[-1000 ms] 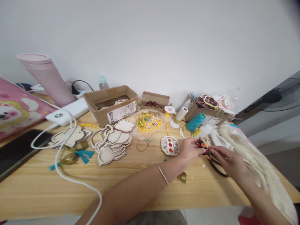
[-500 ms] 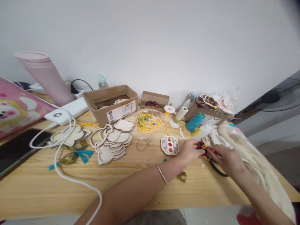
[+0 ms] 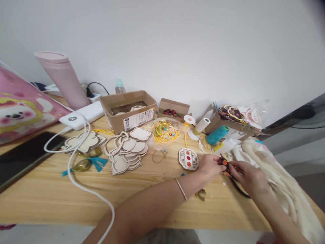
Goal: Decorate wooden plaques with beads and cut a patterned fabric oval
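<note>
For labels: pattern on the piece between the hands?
The piece: red-and-yellow flowers on black, head view.

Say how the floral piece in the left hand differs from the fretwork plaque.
The floral piece is mostly dark; the fretwork plaque is pale. The left hand holds the floral piece, the right hand at its edge; the fretwork plaque lies on the table. Both show round reddish motifs.

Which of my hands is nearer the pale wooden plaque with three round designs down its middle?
Left. Your left hand is just right of the plaque; your right hand is farther right, past the small black piece with red-and-yellow flowers.
</note>
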A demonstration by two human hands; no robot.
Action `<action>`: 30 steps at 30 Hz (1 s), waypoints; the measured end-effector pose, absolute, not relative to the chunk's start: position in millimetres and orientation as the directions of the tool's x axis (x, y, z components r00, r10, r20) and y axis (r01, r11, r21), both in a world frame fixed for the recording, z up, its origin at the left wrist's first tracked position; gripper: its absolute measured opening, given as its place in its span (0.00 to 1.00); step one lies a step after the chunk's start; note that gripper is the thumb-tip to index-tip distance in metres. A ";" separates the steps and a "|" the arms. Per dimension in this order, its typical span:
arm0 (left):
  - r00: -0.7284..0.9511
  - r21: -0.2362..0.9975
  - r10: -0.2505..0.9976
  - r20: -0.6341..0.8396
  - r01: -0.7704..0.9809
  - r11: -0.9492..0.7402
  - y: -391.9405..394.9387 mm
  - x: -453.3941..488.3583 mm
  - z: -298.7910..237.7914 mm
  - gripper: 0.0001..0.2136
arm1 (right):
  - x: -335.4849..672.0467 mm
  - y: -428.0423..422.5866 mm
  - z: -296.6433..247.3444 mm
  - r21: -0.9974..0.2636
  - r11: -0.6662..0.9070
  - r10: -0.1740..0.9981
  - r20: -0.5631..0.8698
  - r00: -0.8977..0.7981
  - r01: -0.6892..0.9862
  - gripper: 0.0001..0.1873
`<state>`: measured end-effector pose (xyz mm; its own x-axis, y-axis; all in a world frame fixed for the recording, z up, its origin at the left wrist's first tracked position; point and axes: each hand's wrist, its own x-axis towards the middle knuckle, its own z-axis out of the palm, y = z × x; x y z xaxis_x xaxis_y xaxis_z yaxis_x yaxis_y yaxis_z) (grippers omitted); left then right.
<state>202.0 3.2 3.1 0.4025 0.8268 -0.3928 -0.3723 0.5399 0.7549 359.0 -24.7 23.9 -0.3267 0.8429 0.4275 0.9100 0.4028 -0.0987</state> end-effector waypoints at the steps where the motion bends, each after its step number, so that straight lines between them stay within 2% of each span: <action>1: 0.410 0.747 0.820 -0.400 -0.374 0.551 3.6 200.7 5.2 0.09 | 357.4 -24.8 27.3 -0.118 0.442 0.825 0.442 -0.351 0.889 0.11; 6: 0.467 0.726 0.779 -0.418 -0.343 0.596 4.8 196.5 10.3 0.06 | 351.8 -26.8 38.8 -0.147 0.601 0.744 0.463 -0.482 0.785 0.11; 11: 0.454 0.772 0.793 -0.406 -0.295 0.563 4.4 198.1 4.6 0.01 | 358.6 -26.1 38.4 -0.201 0.547 0.765 0.513 -0.388 0.813 0.11; 18: 0.435 0.913 0.857 -0.276 -0.160 0.375 2.6 204.1 -7.8 0.08 | 359.8 -16.2 33.6 -0.078 0.558 0.735 0.509 -0.448 0.826 0.14; 20: 0.434 0.953 0.873 -0.220 -0.096 0.288 2.4 204.0 -11.1 0.09 | 363.4 -13.8 29.7 -0.092 0.531 0.772 0.461 -0.437 0.842 0.15; 25: 0.442 0.995 0.892 -0.095 0.052 0.081 0.5 198.1 -9.4 0.08 | 378.2 -14.8 30.9 -0.241 0.423 0.903 0.197 -0.383 0.874 0.14; 28: 0.450 0.990 0.893 -0.024 0.135 -0.041 -3.3 195.0 -2.5 0.10 | 381.7 -16.9 38.0 -0.309 0.390 0.920 0.110 -0.375 0.867 0.14; 30: 0.467 0.972 0.884 -0.008 0.211 -0.103 -5.9 193.8 2.1 0.12 | 377.9 -17.4 42.1 -0.297 0.399 0.916 0.096 -0.389 0.867 0.16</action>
<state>193.8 -5.9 2.1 0.4668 0.8843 -0.0081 0.2115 -0.1027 0.9720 377.9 -17.4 42.1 -0.3890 0.9162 0.0962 0.8672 0.3994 -0.2973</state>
